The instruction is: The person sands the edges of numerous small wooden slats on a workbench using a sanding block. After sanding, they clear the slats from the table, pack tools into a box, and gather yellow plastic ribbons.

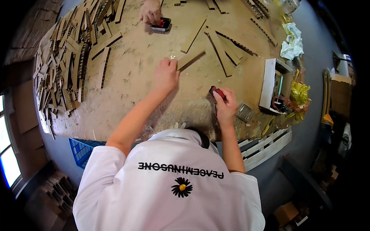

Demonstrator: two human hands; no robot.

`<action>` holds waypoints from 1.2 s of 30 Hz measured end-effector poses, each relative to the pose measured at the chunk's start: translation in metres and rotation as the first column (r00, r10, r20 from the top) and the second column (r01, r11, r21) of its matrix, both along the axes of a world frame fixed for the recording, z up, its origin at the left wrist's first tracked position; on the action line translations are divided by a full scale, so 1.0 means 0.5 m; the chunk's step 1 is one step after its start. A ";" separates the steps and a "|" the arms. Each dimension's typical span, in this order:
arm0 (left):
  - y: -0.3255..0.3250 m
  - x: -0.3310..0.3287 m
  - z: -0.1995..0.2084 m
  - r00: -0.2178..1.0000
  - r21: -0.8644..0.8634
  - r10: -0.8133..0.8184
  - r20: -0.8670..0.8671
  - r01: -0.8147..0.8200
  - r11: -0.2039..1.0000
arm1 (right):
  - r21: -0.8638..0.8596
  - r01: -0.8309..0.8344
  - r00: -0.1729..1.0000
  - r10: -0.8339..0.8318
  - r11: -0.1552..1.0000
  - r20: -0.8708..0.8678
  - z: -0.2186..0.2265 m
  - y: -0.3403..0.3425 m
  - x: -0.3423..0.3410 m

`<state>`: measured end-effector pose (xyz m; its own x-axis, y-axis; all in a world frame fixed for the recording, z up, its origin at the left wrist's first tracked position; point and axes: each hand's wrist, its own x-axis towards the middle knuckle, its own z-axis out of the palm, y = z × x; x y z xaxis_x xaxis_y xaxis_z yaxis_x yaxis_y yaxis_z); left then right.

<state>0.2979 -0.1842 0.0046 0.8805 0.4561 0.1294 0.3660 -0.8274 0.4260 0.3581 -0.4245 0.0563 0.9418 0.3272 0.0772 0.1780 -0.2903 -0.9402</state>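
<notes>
My left hand is closed at the near end of a short cardboard strip, which points away to the right over the table. Small pale bits show by its fingertips. My right hand, lower and to the right, is wrapped around a small dark-red block with a black end; the fingers partly hide it, and I cannot tell its exact kind. Just beyond the strip lie several loose cardboard strips. A clear plastic box sits beside my right wrist.
A large pile of cardboard strips covers the table's left side. At the far edge, another person's hand touches a small black tray with something red. On the right are an open white box, yellow plastic and white crumpled material.
</notes>
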 end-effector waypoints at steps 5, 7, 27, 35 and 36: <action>0.046 -0.119 0.006 0.997 0.005 -0.073 -0.014 0.073 0.997 | -0.051 -0.206 0.974 0.209 0.977 0.082 -0.029 0.068 0.007; 0.049 -0.128 0.002 0.997 -0.030 -0.072 0.026 0.072 0.997 | -0.088 -0.278 0.948 0.288 0.957 0.133 -0.041 0.112 0.016; 0.130 -0.045 0.013 0.982 -0.648 -0.099 -0.163 -0.031 0.761 | -0.381 -0.437 0.712 0.573 0.814 0.407 -0.099 0.231 0.093; 0.103 0.202 -0.007 0.999 -0.239 0.001 -0.051 -0.013 0.971 | -0.402 -0.406 0.704 0.561 0.821 0.436 -0.102 0.233 0.084; 0.101 0.217 -0.016 0.998 -0.206 0.009 -0.069 -0.023 0.978 | -0.404 -0.397 0.695 0.558 0.824 0.453 -0.102 0.233 0.084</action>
